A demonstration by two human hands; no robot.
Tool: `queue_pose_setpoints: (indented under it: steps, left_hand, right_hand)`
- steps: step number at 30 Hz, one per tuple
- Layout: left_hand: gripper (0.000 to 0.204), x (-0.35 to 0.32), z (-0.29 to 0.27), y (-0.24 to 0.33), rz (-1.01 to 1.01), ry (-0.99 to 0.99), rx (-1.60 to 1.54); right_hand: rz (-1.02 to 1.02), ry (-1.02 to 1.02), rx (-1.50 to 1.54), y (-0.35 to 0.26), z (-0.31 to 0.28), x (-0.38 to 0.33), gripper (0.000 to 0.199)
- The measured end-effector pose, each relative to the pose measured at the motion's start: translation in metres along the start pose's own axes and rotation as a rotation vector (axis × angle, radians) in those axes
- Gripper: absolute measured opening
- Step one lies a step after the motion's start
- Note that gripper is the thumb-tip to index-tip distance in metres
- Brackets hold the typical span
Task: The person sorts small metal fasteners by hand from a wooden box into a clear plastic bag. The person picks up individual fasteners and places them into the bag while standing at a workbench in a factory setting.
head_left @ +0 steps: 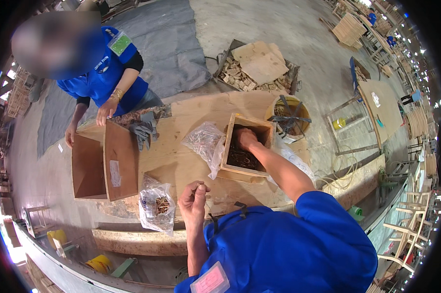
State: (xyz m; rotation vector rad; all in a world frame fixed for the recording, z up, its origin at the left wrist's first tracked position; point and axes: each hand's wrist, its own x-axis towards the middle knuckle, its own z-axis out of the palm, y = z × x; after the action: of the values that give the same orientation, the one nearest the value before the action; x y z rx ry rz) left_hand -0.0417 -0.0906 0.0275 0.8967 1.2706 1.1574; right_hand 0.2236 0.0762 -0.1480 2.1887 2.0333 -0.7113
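Note:
My right hand [246, 138] reaches down into an open wooden box [240, 172] that holds a heap of small dark metal pieces, perhaps screws. Its fingers are hidden among them. Nearer to me, my left hand [194, 196] is raised above the table edge with thumb and fingers pinched together. Whatever it holds is too small to make out. A clear plastic bag [204, 141] of small metal pieces leans against the box's left side. Another clear bag [157, 207], with brass-coloured pieces inside, lies left of my left hand.
A co-worker in blue [103, 78] stands across the table [181, 115], hands on an open wooden case [122, 171]. Grey gloves [143, 131] lie beside it. Behind my box stands a yellow bucket [303, 108]; a bin of wood offcuts [230, 75] is on the floor beyond.

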Motion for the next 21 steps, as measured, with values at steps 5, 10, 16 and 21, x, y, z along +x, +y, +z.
queue_pose_setpoints:
  steps: [5, 10, 16, 21]
  left_hand:
    - [0.018, -0.004, 0.007, -0.001, 0.047, -0.021, 0.044]
    - [0.017, -0.004, 0.011, 0.007, 0.003, -0.031, 0.069]
    - [0.016, -0.009, 0.008, 0.004, 0.046, -0.017, 0.054]
    - [0.016, -0.008, 0.012, 0.004, 0.023, -0.016, 0.088]
  right_hand:
    - [-0.072, 0.023, 0.08, -0.015, -0.004, -0.01, 0.023]
    - [0.075, -0.054, 0.104, -0.014, 0.002, 0.004, 0.027]
    - [-0.036, 0.049, 0.276, -0.008, -0.01, -0.012, 0.03]
    - [-0.209, 0.229, 1.024, 0.003, -0.055, -0.054, 0.008]
